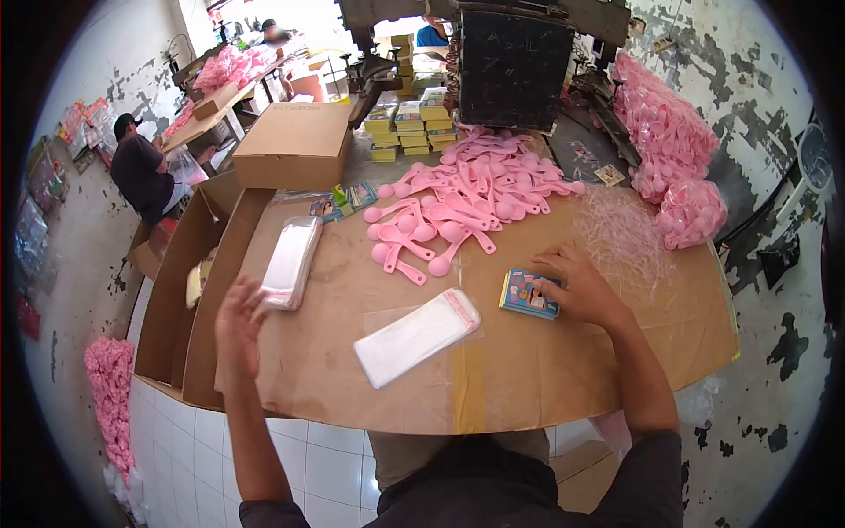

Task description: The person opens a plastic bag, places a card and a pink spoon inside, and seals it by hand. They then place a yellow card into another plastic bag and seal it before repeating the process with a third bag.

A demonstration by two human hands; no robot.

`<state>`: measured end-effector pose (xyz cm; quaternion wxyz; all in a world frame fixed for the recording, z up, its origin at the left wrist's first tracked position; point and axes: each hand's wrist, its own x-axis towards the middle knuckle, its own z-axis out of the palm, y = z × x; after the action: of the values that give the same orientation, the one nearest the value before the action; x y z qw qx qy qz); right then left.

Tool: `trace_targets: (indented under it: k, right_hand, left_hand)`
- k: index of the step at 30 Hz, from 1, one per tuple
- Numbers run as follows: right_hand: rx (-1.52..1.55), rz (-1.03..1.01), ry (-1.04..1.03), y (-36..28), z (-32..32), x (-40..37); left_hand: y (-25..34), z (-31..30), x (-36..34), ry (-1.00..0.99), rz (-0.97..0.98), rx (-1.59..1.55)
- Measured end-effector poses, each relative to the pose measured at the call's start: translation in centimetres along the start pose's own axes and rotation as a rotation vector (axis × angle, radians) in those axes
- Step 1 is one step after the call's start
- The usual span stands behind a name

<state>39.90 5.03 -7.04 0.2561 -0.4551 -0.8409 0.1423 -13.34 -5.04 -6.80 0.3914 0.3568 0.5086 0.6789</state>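
My right hand (576,286) rests at a small stack of printed cards (529,294) on the cardboard-covered table, its fingers spread over the stack's right side. My left hand (239,319) is raised at the table's left edge with its fingers apart, holding nothing, beside a stack of clear plastic sleeves (290,262). Between my hands lies a second stack of clear sleeves (417,338), slanted, with a pink-striped end. Behind these spreads a heap of pink plastic spoons (466,198).
Open cardboard boxes (201,290) line the left side, near a closed carton (295,145). Card stacks (411,123) and a black machine (513,70) stand at the back. Bagged pink spoons (664,132) and plastic strands (620,233) lie right. A seated person (143,172) is far left.
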Motion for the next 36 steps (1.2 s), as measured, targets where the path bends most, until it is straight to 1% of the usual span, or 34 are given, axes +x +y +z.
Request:
trace_targets:
  k: [1,3,5,7,10,13,16,20,23,25,31,34,36]
  right_hand:
    - [0.03,0.032,-0.016,0.1,0.2,0.1]
    - [0.099,0.094,-0.043,0.2,0.5,0.2]
    - [0.172,0.159,-0.061,0.5,0.7,0.3]
    - [0.217,0.184,-0.056,0.6,0.8,0.3]
    - [0.273,0.198,-0.032,0.5,0.9,0.3]
    - [0.298,0.175,0.02,0.2,1.1,0.1]
    - [0.364,0.18,0.064,0.4,1.3,0.0]
    - [0.54,0.262,0.086,0.2,2.0,0.1]
    - [0.412,0.191,0.164,-0.6,2.3,0.1]
    - [0.371,0.2,0.163,-0.5,2.5,0.0]
    - [0.325,0.189,0.188,-0.2,3.2,0.4]
    - [0.335,0.226,0.192,-0.2,3.2,0.0]
    - [0.339,0.226,0.205,0.1,3.6,0.1]
  left_hand:
    - [0.2,2.6,-0.9,-0.11,0.006,0.136]
    - [0.9,7.2,-2.0,-0.415,-0.034,0.406]
    - [1.2,11.8,-2.9,-0.718,0.101,0.679]
    - [-0.3,15.2,-2.3,-0.859,0.237,0.858]
    - [-3.1,18.5,-1.4,-0.871,0.38,1.175]
    - [-4.8,19.5,-0.4,-0.902,0.438,1.172]
    - [-4.3,19.4,-0.3,-0.976,0.261,1.075]
    - [-5.2,18.5,0.5,-0.976,0.182,0.916]
    - [-5.8,18.0,0.7,-0.969,0.127,0.794]
    - [-5.9,18.1,0.9,-0.965,0.115,0.764]
    - [-5.1,18.7,0.3,-0.901,0.162,0.849]
    - [-6.2,18.6,0.4,-0.884,0.336,0.827]
    - [-6.0,18.6,0.6,-0.909,0.311,0.835]
